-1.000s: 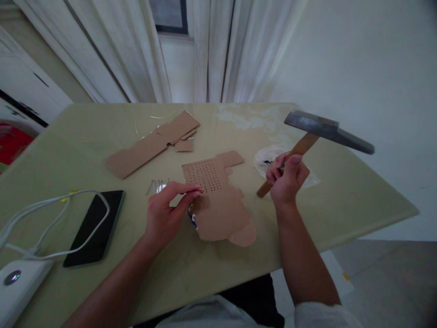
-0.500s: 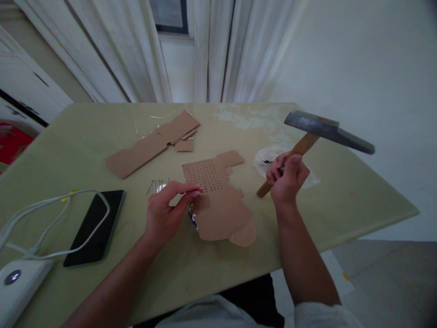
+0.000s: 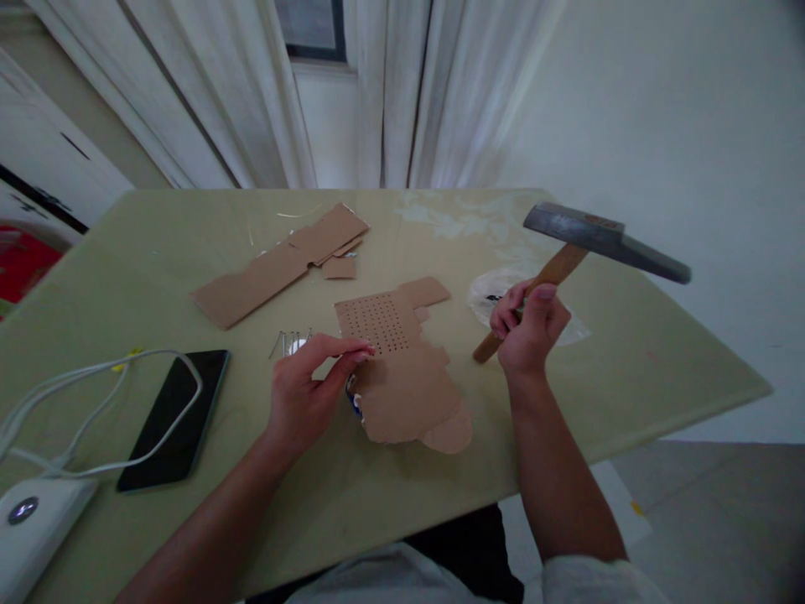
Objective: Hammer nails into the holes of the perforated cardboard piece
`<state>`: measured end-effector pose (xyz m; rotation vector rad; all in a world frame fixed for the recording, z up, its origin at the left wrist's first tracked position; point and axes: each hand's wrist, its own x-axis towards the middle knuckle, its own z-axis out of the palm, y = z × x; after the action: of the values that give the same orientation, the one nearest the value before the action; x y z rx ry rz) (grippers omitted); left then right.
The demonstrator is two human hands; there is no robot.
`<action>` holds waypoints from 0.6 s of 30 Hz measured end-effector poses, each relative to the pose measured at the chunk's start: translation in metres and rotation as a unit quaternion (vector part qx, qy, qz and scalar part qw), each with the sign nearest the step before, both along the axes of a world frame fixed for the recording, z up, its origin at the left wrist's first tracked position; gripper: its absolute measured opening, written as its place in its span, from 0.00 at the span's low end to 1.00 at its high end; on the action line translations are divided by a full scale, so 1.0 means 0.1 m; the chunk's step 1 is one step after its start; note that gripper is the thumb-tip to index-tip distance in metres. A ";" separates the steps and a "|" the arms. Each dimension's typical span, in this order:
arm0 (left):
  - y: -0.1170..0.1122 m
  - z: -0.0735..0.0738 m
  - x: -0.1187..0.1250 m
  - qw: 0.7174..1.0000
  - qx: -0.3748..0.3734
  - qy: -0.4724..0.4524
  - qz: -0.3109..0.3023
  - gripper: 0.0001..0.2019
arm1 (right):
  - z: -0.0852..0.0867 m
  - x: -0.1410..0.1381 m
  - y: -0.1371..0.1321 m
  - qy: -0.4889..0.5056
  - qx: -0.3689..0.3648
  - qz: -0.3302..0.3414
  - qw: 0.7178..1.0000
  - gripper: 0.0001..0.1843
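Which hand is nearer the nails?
Left. The left hand is just beside the nails; the right hand is farther away, past the holey cardboard.

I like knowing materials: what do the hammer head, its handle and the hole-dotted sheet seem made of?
Hammer head: probably steel, dull grey with a slight sheen. Handle: likely wood, warm brown and matte. Hole-dotted sheet: apparently cardboard, matte brown with ragged, torn-looking edges.

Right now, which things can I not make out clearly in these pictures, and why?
All in the head view:
Left hand: whether it pinches anything; too small, and the fingers cover it.
Plastic bag: its middle; the right hand and hammer cover it.
White box: its full shape; the left edge cuts it off.
Holed cardboard: most of its underside; it faces down.
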<state>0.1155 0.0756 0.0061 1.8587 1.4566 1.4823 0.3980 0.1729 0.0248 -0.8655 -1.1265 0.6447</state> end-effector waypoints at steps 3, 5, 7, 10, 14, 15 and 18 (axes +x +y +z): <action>0.00 0.01 0.01 1.000 0.002 -0.004 0.001 0.04 | 0.00 0.00 0.00 0.013 0.005 0.010 1.000 0.33; 0.00 0.02 0.01 1.000 0.003 -0.005 0.001 0.04 | 0.00 0.00 0.00 0.018 0.008 0.013 1.000 0.33; 0.00 0.03 0.02 1.000 0.004 -0.004 -0.001 0.04 | 0.00 0.00 0.00 0.021 0.008 0.013 1.000 0.33; 0.00 0.04 0.02 1.000 0.005 -0.001 -0.004 0.04 | 0.01 0.00 0.00 0.021 0.003 0.008 1.000 0.34; 0.00 0.05 0.03 1.000 0.006 0.004 -0.005 0.04 | 0.01 -0.01 -0.01 0.005 -0.003 -0.001 1.000 0.34; 0.00 0.05 0.03 1.000 0.006 0.004 -0.006 0.04 | 0.01 -0.01 -0.01 0.002 -0.001 0.001 1.000 0.34; 0.00 0.05 0.03 1.000 0.001 0.002 -0.004 0.04 | 0.00 0.00 -0.02 0.003 0.002 0.007 1.000 0.33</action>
<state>0.1188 0.0756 0.0111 1.8677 1.4474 1.4789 0.3980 0.1711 0.0248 -0.8537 -1.1290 0.6556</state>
